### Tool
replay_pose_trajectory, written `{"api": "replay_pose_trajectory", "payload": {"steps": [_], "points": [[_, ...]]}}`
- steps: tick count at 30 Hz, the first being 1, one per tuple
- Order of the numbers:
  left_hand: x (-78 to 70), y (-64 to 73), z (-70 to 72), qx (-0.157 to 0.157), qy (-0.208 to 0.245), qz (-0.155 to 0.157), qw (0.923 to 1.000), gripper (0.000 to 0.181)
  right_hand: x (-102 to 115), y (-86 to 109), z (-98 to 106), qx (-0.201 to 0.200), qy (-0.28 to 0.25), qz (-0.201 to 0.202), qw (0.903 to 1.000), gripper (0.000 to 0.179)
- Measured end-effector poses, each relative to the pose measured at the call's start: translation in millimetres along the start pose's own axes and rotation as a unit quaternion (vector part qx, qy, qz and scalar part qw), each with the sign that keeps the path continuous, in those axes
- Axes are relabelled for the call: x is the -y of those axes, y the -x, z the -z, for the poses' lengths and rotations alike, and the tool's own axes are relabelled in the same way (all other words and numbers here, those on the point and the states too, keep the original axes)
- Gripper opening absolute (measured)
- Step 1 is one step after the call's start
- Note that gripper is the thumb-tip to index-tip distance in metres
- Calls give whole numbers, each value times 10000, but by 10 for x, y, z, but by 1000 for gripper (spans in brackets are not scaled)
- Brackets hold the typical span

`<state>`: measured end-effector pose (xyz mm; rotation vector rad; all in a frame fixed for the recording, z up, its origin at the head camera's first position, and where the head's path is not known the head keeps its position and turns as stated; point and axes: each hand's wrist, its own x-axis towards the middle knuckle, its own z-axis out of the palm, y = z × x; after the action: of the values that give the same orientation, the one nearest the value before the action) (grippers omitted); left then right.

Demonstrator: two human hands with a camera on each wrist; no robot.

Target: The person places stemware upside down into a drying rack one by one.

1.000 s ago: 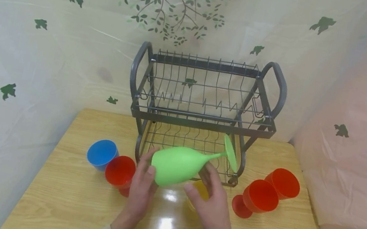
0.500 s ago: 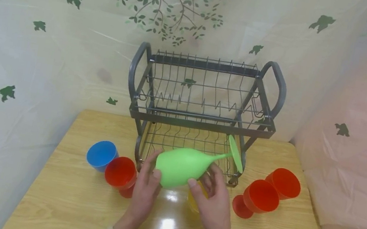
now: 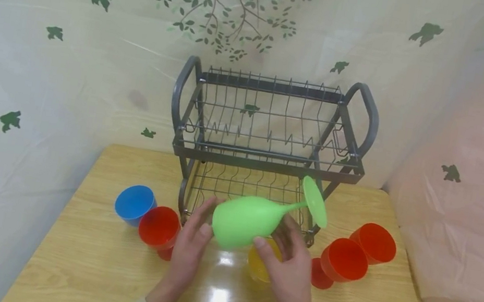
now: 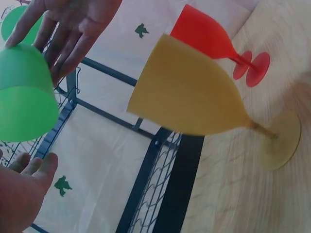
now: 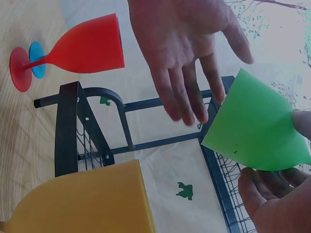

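A light-green plastic goblet (image 3: pixel 245 221) is held on its side above the table, its bowl facing left and its round foot up to the right. My right hand (image 3: pixel 289 277) grips the bowl near the stem, thumb in front and fingers beneath, as the right wrist view shows. Around the rim end my left hand (image 3: pixel 191 243) is spread, fingers fairly straight; in the left wrist view a gap shows between its fingertips (image 4: pixel 47 162) and the bowl. A yellow goblet (image 3: pixel 258 265) stands upright under the right hand, partly hidden by it.
Behind the hands stands a dark two-tier dish rack (image 3: pixel 268 166). To the left are a blue goblet (image 3: pixel 133 205) and a red goblet (image 3: pixel 158 227); two more red goblets (image 3: pixel 344 259) stand at right. A printed curtain (image 3: pixel 66 91) surrounds the wooden table (image 3: pixel 77 262).
The green goblet has shifted right with my right hand, its foot turning more toward the camera. My left hand now stands slightly farther from the bowl, and more of the yellow goblet shows.
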<state>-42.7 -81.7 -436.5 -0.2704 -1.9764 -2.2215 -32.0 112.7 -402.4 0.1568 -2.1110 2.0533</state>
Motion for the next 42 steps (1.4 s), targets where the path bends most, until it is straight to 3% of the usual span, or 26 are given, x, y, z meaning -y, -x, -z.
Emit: {"api": "replay_pose_trajectory", "payload": {"steps": [3,8,14,16,20,24,27,31,36,42], "points": [[-44,-20,35,-5,12,-268,9996,48,-3,5,29,-23,31,108,9999,66],[-154,-81,116,12,-55,-993,9950,47,12,10,88,-60,138,279,9995,66],[-297,-211,240,78,-777,-1909,9785,49,41,19,151,-160,202,222,9994,68],[-333,-273,286,106,-1071,-2347,9661,48,55,21,164,-190,220,165,9994,69],[-391,-396,371,-24,-1818,-3259,9278,59,83,21,188,-266,282,74,9992,72],[-434,-492,436,-308,-2697,-3712,8880,68,110,22,211,-331,402,-36,9986,72],[-458,-543,479,-394,-3270,-3838,8627,69,129,21,225,-378,393,-39,9985,70],[-473,-579,524,-440,-4031,-3658,8377,72,144,12,244,-432,330,127,9984,68],[-480,-586,573,-388,-4728,-3123,8231,78,181,-6,276,-473,275,447,9975,69],[-486,-581,604,-261,-5198,-2795,8068,82,281,-41,346,-580,350,484,9965,67]]}}
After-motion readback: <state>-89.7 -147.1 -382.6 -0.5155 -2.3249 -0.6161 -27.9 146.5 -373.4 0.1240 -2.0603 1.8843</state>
